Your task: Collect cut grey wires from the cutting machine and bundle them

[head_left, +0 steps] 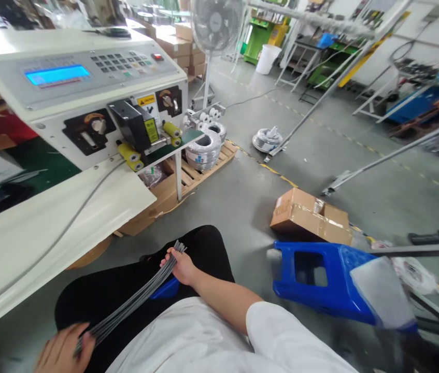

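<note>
A bundle of grey cables lies slantwise over my lap, held at both ends. My right hand is closed round the upper end, where the cut tips stick out just past the fingers. At the lower left, my left hand, a little blurred, grips the other end between thumb and fingers. Beside my legs, a single grey cable runs from the yellow rollers of a wire-cutting machine down along its white chute. The machine's blue display is lit.
A blue plastic stool and a cardboard box are on the floor to my right. Cable coils sit on a wooden pallet behind the machine. A fan and a slanting metal frame stand farther off.
</note>
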Action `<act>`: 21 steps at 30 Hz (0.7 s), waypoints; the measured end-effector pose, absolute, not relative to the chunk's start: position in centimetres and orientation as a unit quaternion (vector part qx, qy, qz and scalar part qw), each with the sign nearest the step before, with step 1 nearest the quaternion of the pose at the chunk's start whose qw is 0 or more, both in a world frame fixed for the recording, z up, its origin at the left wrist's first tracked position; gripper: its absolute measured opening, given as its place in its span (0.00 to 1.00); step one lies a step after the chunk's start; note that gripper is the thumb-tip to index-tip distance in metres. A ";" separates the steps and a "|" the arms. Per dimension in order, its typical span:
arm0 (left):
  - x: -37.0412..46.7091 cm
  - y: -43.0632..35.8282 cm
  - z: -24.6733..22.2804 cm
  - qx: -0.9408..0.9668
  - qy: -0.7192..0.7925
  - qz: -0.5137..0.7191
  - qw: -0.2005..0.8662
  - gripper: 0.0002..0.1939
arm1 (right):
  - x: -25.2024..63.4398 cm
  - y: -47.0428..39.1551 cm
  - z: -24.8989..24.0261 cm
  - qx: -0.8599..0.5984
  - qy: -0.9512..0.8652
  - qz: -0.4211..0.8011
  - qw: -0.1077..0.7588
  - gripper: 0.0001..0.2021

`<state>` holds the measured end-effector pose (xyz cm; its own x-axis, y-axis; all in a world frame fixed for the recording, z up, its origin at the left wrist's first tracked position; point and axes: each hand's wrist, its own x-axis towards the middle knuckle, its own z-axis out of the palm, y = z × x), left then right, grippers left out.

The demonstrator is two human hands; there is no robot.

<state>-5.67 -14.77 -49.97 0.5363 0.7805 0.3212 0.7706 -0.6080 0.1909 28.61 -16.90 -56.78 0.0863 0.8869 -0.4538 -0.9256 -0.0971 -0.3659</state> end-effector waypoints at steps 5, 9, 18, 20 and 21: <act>4.0 -11.0 -40.7 0.903 0.283 0.301 -0.118 0.18 | 28.3 -16.9 -56.3 -0.329 0.008 0.667 0.669 0.13; 9.4 -5.3 -35.0 0.849 0.406 0.296 -0.162 0.18 | 28.3 -17.0 -56.1 -0.342 -0.005 0.675 0.654 0.12; 12.2 1.4 -32.2 0.812 0.528 0.211 -0.131 0.26 | 28.1 -17.4 -55.8 -0.350 -0.034 0.669 0.655 0.11; 11.9 1.4 -32.1 0.814 0.534 0.190 -0.131 0.22 | 28.1 -17.2 -55.8 -0.355 -0.036 0.669 0.652 0.12; 11.7 1.4 -32.1 0.815 0.535 0.183 -0.131 0.21 | 28.1 -17.2 -55.8 -0.358 -0.035 0.671 0.649 0.13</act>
